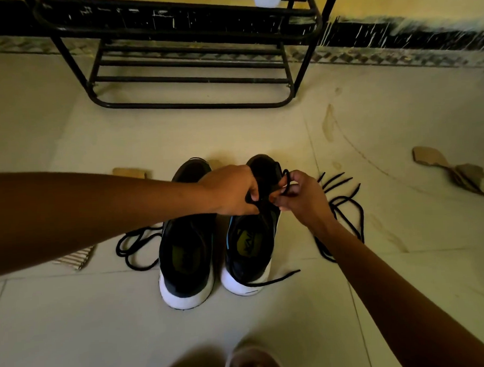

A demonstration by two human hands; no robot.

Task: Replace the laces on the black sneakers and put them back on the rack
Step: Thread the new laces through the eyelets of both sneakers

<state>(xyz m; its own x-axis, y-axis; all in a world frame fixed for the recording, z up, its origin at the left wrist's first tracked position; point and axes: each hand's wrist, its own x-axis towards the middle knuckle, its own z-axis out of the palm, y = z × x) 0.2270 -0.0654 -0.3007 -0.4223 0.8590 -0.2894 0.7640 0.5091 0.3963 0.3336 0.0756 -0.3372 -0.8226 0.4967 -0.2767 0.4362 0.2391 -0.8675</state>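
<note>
Sneakers (188,256): black pair side by side, centre frame, heels toward bottom edge.
Left hand (231,191): pinches lace (286,178) above the picture-right sneaker's tongue.
Right hand (302,198): pinches a loop of that lace, just beside the left.
Loose laces (347,206): coiled either side of the pair.
Rack (190,80): top of frame, well apart.

Two black sneakers, white heels toward camera, stand side by side on the floor: left sneaker (187,253), right sneaker (252,239). Left hand (231,191) and right hand (300,197) each pinch a black lace (284,181) above the right sneaker. Loose laces (346,214) lie right; another lace (134,246) left. Black rack (189,57) stands behind.
</note>
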